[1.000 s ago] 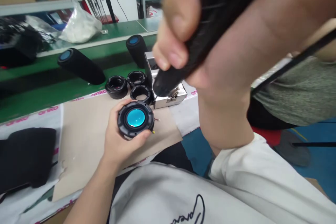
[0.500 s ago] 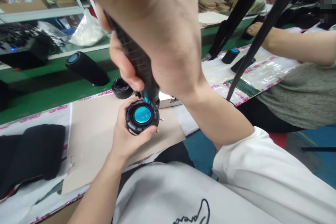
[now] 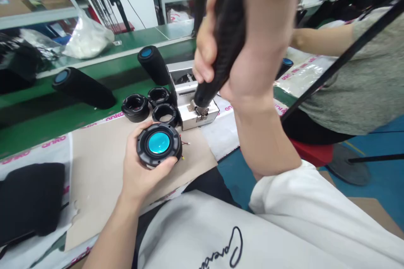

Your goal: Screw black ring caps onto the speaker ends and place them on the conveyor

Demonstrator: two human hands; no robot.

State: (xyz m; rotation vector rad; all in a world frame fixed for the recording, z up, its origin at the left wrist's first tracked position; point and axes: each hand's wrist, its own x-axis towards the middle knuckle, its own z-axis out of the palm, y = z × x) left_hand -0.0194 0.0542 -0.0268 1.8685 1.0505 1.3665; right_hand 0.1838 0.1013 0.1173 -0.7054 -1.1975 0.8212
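Note:
My left hand [image 3: 139,168] is wrapped round a black round speaker part [image 3: 142,139] with a shiny blue disc facing up, above the cardboard sheet [image 3: 101,185]. Thin wires with small connectors stick out at its right side. Higher up, my right hand [image 3: 233,54] grips a black power screwdriver [image 3: 229,25], its tip pointing down at the front of a silver metal box [image 3: 197,121]. Whether the tip touches the box is hard to tell. Several black rings [image 3: 135,107] lie between the box and the speaker part.
Two black cylinders with blue ends, one left [image 3: 85,88] and one near the box [image 3: 154,65], lie on the green bench. A black fabric item [image 3: 31,201] is at left. At right, another person's arm [image 3: 322,40] reaches over the neighbouring table; a dark strap crosses there.
My right hand has moved the screwdriver from the speaker part's edge up and right to the silver box. My left hand still holds the speaker part, now a little further left. The view has shifted.

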